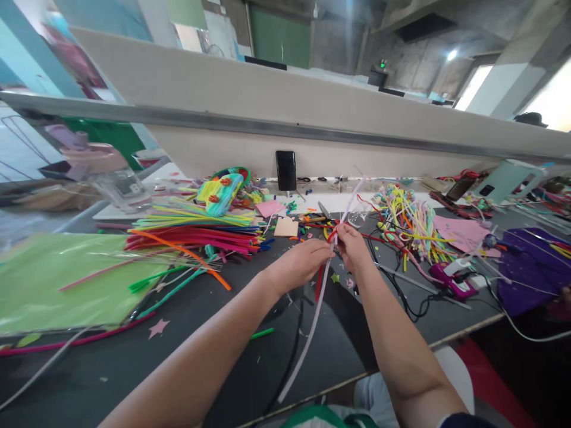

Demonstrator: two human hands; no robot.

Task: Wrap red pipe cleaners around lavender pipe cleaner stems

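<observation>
A long pale lilac pipe cleaner runs from near the table's front edge up through my fingers and on past them at a slant. My left hand pinches it from the left. Close beside, my right hand is closed on the same pipe cleaner, thumb and fingers pressed together. Red pipe cleaner shows at the fingertips, where I cannot make out how it joins the lilac one. Below the hands lies a short red piece on the dark table.
A bundle of colourful pipe cleaners lies left, beside a green sheet pack. A phone leans on the partition. Rightward are tangled pipe cleaners, a magenta power strip with cables and a purple bag.
</observation>
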